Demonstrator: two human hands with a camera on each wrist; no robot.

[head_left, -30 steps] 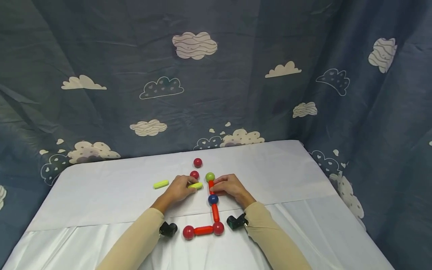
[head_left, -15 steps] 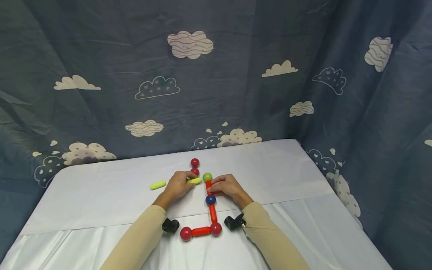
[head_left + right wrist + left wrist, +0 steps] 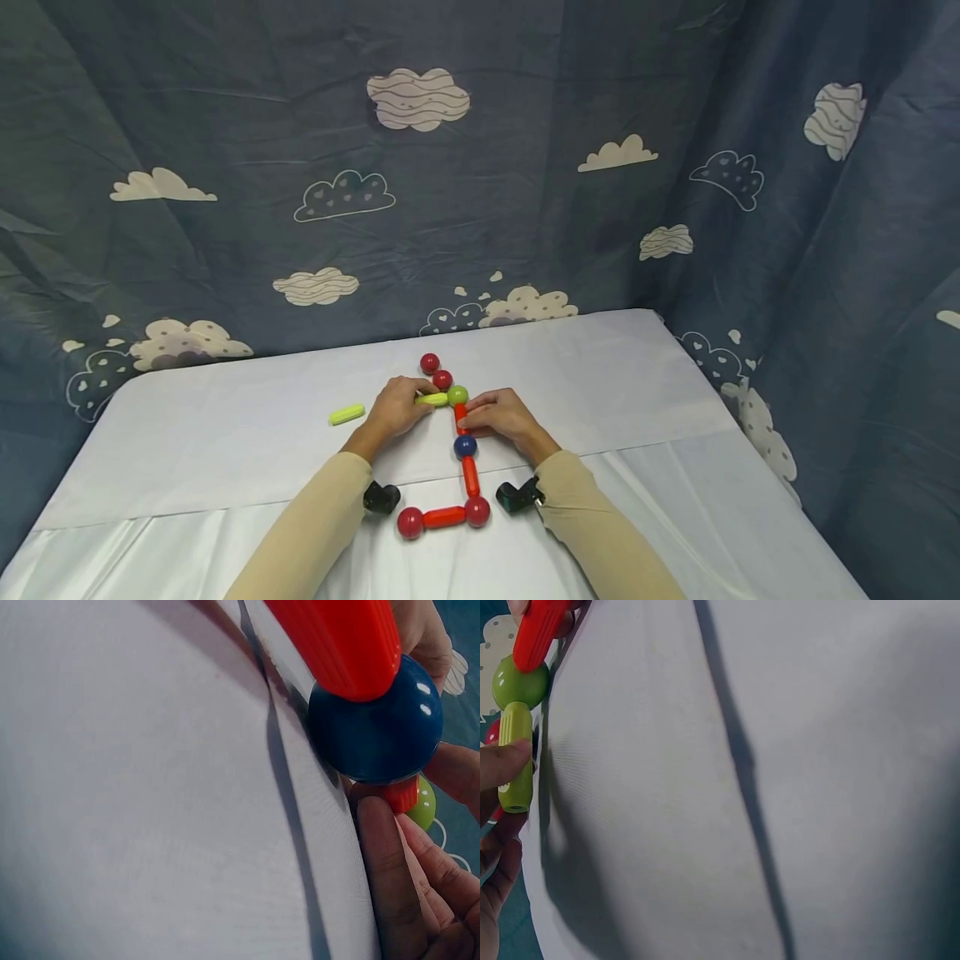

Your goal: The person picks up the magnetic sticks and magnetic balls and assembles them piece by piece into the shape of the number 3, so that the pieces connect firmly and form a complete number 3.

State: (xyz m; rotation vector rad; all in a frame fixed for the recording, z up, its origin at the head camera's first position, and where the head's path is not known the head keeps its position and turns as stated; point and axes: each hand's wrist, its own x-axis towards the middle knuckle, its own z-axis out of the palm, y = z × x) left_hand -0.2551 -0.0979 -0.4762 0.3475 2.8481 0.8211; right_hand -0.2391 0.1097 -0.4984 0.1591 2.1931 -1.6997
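My left hand (image 3: 396, 410) pinches a yellow-green toy rod (image 3: 514, 787) between thumb and fingers. One end of that rod meets a green ball (image 3: 517, 684) in the left wrist view. My right hand (image 3: 507, 416) holds the upper red rod (image 3: 460, 414), which runs from the green ball down to a blue ball (image 3: 375, 731). From the blue ball another red rod (image 3: 470, 476) leads to a red corner ball (image 3: 477, 512). A further red rod (image 3: 444, 517) joins this corner to a red end ball (image 3: 410, 522), forming an L-shaped chain.
Two loose balls, a far red ball (image 3: 430, 363) and a nearer red ball (image 3: 442, 380), lie just beyond the green ball. A spare yellow-green rod (image 3: 347, 415) lies left of my left hand. White cloth (image 3: 615, 375) covers the table, with a cloud-patterned curtain (image 3: 510, 167) behind.
My left hand has brought the yellow-green rod right up to the green ball. The nearer red ball has shifted right, close to the green ball. My right hand keeps its hold.
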